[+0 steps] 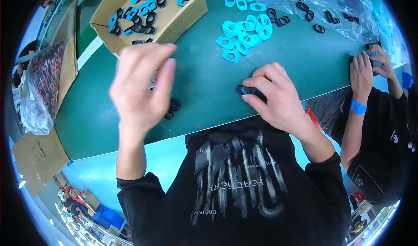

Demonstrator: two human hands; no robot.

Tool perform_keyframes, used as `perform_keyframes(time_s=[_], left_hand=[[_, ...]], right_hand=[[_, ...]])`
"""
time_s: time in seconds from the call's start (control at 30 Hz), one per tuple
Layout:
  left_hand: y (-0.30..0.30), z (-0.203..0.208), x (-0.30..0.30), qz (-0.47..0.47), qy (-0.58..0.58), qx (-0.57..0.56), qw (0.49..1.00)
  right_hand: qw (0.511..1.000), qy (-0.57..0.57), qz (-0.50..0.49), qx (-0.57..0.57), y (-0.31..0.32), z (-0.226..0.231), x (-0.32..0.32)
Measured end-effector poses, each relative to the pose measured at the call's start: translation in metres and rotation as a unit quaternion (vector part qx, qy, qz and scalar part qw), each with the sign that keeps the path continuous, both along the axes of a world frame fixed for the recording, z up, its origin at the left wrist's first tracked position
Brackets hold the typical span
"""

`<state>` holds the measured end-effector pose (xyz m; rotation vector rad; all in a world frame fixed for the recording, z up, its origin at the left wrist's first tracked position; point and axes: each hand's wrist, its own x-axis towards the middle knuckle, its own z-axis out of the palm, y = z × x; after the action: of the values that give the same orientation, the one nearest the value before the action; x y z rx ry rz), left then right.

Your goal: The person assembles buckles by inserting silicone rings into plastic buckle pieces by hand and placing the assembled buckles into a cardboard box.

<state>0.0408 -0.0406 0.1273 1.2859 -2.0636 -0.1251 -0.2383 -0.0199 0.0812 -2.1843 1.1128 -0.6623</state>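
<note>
My right hand [276, 96] rests at the near part of the green table, its thumb and fingers closed around a black oval piece [244, 90] that shows a little blue. The palm hides much of that piece. My left hand [141, 83], slightly blurred, hovers over the table in front of the cardboard box, thumb and forefinger apart with nothing visible between them. Beneath and beside it lie a few small black pieces [173, 109], partly covered by the hand. Beyond my right hand is a loose pile of turquoise oval rings [246, 38].
An open cardboard box [185, 22] at the far left holds black and blue oval pieces. Several black pieces [318, 28] lie on and around clear plastic bags [361, 28] at the far right. A co-worker's hands [362, 74] work at the table's right end.
</note>
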Motion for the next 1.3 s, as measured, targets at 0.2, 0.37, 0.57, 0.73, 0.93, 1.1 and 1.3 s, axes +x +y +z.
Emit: perform_keyframes(time_s=[0.2,0.37,0.57,0.73,0.93,1.1,1.3], left_hand=[[-0.015,-0.020,-0.020,-0.081,-0.006,0.057,0.995],[-0.021,-0.034,-0.043,-0.118,-0.081,0.004,0.990],[-0.005,-0.056,-0.062,-0.146,-0.063,0.035,0.987],[0.008,-0.050,-0.053,-0.145,-0.088,0.036,0.985],[0.016,-0.053,-0.060,-0.127,-0.039,0.001,0.991],[0.027,-0.035,-0.037,-0.114,-0.040,0.105,0.987],[0.067,-0.019,0.070,0.195,0.025,0.097,0.976]], right_hand=[[0.999,-0.005,-0.042,-0.033,-0.003,0.004,0.001],[0.998,0.001,-0.035,-0.060,0.003,0.006,0.003],[0.997,0.005,-0.040,-0.068,0.015,0.000,-0.007],[0.998,0.015,0.014,-0.053,0.003,0.001,-0.012],[0.987,-0.154,0.013,-0.053,-0.060,0.063,0.059],[0.975,-0.206,0.065,-0.056,-0.112,0.091,0.119],[0.986,-0.032,0.158,0.049,-0.093,0.042,0.091]])
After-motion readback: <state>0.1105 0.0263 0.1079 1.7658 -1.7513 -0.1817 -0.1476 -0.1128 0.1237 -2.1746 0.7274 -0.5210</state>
